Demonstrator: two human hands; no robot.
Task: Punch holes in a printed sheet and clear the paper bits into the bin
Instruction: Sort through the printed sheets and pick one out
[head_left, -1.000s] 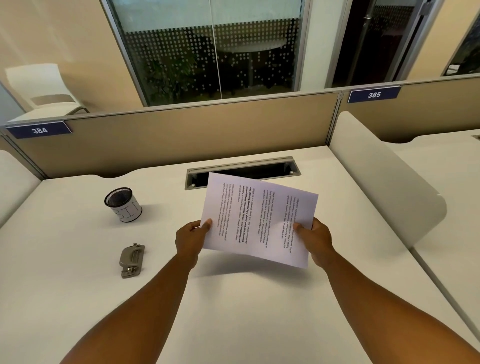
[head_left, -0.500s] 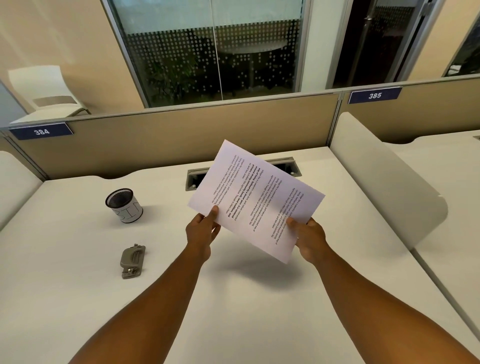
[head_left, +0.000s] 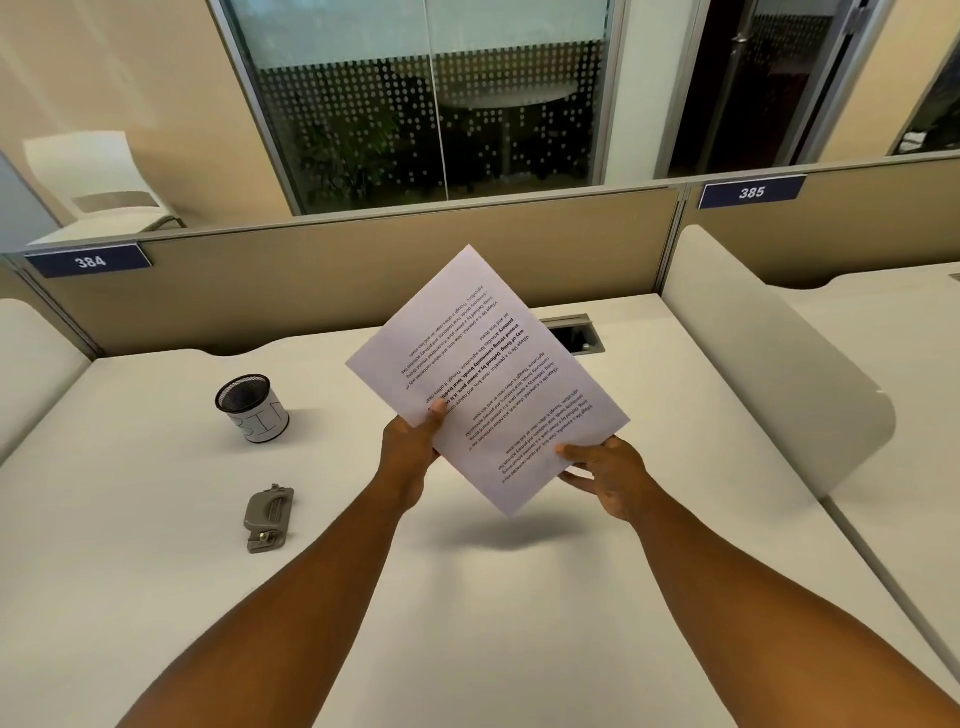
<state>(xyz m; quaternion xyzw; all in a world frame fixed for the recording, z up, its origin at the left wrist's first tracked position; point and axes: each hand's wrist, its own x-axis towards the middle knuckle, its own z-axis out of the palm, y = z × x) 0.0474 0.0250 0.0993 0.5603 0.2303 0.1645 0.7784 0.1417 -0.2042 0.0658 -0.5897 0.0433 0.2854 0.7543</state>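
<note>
Change: since a second ago the printed sheet (head_left: 485, 379) has swung from lying nearly level and crosswise to standing steeply tilted, one corner now raised toward the partition; both hands have come closer together beneath it, and the punch and bin have stayed where they were.
Sheet: held in the air above the middle of the desk, clear of the surface, its printed face toward the camera with the text running upside down and slanted; its shadow falls on the desk below.
Left hand (head_left: 410, 447): pinches the sheet's lower left edge, thumb on the printed face, fingers behind the paper.
Right hand (head_left: 605, 470): grips the sheet near its lower corner, thumb on the printed face, fingers curled under.
Hole punch (head_left: 269, 518): grey metal, lying flat on the desk left of the left forearm, well apart from the sheet.
Bin (head_left: 252, 409): small black mesh cup with a white wrap lettered BIN, upright, beyond the punch.
Desk (head_left: 467, 623): white top.
Cable slot (head_left: 579, 335): partly hidden behind the sheet.
Partition (head_left: 311, 280): beige, carrying blue plates reading 384 (head_left: 89, 261) and 385 (head_left: 751, 192).
</note>
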